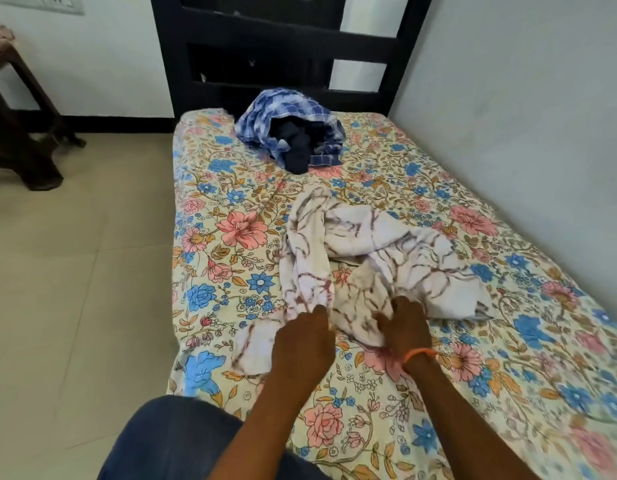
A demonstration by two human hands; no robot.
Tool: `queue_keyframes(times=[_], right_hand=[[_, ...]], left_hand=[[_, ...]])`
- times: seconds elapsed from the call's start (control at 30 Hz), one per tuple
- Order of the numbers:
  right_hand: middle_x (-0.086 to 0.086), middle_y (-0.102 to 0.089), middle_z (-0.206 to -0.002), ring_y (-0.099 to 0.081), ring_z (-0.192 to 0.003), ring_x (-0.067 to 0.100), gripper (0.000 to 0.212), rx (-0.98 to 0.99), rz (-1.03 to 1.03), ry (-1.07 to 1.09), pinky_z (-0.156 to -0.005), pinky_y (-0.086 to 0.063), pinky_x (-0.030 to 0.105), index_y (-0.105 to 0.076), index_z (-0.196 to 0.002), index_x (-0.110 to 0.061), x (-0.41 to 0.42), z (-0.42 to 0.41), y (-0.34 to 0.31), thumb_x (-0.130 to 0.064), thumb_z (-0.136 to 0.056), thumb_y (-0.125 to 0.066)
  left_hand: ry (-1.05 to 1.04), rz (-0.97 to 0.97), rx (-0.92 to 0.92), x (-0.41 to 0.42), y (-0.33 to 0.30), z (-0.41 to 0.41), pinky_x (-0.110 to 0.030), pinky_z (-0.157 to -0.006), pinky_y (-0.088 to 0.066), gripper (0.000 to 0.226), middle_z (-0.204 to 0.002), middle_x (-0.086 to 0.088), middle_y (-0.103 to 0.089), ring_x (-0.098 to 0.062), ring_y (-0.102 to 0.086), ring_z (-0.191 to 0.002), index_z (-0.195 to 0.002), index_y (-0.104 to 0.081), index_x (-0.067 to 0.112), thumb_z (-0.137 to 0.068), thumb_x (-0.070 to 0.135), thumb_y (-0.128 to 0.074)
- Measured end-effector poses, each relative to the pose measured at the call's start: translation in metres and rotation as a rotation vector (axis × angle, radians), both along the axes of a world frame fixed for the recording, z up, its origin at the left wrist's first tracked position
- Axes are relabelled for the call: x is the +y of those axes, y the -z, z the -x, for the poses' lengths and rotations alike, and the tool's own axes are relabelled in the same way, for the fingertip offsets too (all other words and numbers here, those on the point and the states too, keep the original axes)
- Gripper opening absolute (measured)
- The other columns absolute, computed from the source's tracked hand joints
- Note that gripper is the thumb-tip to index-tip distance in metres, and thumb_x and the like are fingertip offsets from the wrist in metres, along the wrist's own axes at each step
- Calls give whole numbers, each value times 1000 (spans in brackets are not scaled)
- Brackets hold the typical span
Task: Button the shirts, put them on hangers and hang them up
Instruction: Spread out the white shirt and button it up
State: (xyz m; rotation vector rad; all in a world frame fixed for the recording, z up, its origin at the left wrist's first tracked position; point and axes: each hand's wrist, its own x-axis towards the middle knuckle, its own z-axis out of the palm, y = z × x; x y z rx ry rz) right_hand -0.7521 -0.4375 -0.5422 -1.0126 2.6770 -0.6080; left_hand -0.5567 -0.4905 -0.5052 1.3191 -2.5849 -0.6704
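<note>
Denim-clad knee [182,441] lowest in view, at the bed's near corner; both forearms reach out over the floral bedsheet [386,427]; left hand [305,344] lies knuckles-up on the near edge of the white patterned shirt [369,258], fingers bent into the cloth; right hand [404,327], orange thread at the wrist, is just beside it, fingers curled into a bunched fold; hands close together but not touching; whether either has a placket or a button, cannot tell.

Shirt lies crumpled mid-bed, twisted on itself; collar and buttons not made out; second heap, a blue checked shirt [265,119] with dark cloth inside it, sits well apart near the dark headboard [286,46]; no hangers in view.

Risks, as judged: with the cloth this tangled, a pull from both hands could tighten the twist rather than open the front; buttoning begun before the shirt is laid flat may pair the wrong button and hole, leaving the hem uneven; near edge lies close to the mattress side, so a tug could drag it onto the floor tiles [75,271].
</note>
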Motion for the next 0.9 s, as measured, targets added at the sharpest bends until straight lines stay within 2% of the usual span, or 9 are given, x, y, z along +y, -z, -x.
queue_keyframes(times=[0.07,0.13,0.23,0.37,0.47,0.53,0.7,0.8,0.9], right_hand=[[7,-56,-70,-59,-70,29,12,-114,117,-11,-53,-37,13,-61,-77,-6,4,12,-13,-7,-88,-65],[17,-61,-66,-61,-69,36,24,-172,272,39,-62,-49,27,-62,-65,-4,1,31,-26,-8,-88,-66],[18,-72,-88,-65,-81,30,19,-77,516,75,-71,-47,30,-73,-95,2,2,39,-54,-12,-95,-60],[2,-62,-85,-59,-74,18,18,-116,846,204,-63,-49,25,-63,-99,-10,18,40,-69,-18,-104,-47],[17,-69,-109,-66,-102,33,29,-433,415,337,-77,-53,28,-66,-111,-4,29,65,-26,-28,-100,-54],[22,-67,-118,-64,-108,35,40,-612,368,411,-87,-55,35,-65,-114,0,38,68,-6,-36,-99,-55],[11,-40,-124,-45,-103,25,75,-325,519,380,-81,-53,44,-39,-130,-7,45,37,-8,-50,-81,-76],[7,-51,-110,-46,-85,19,47,64,383,198,-71,-41,33,-53,-100,-11,43,31,-9,-41,-78,-81],[-2,-60,-72,-53,-62,15,26,156,361,-33,-62,-46,32,-57,-73,-18,36,16,-8,-33,-88,-72]], left_hand=[[29,-124,71,8,9,-2,-35,-88,-45,39,-125,-4,-58,-26,-57,-115,-134,-43,21,-97,34,-51],[63,-203,105,12,18,-4,-33,-91,-44,41,-128,-1,-54,-24,-54,-118,-134,-44,21,-95,24,-55],[-17,-394,373,15,17,-2,-21,-74,-49,30,-105,0,-60,-12,-59,-92,-110,-59,20,-85,5,-66],[-152,-475,626,17,13,10,-11,-61,-45,16,-91,5,-65,1,-59,-71,-100,-66,18,-89,6,-62],[-140,-517,522,21,28,6,-24,-60,-54,20,-91,2,-67,-9,-65,-74,-97,-63,22,-95,6,-52],[-93,-463,418,20,41,-1,-25,-61,-54,23,-90,3,-68,-8,-64,-72,-94,-62,24,-96,5,-49],[11,-218,260,19,42,-6,-27,-65,-48,11,-80,12,-62,-8,-59,-74,-82,-63,25,-88,18,-57],[15,-195,230,22,41,-1,-26,-65,-45,8,-79,12,-59,-7,-58,-75,-79,-66,22,-87,21,-62],[50,-173,210,22,45,3,-26,-67,-46,11,-82,12,-63,-8,-60,-80,-85,-71,25,-89,25,-61]])
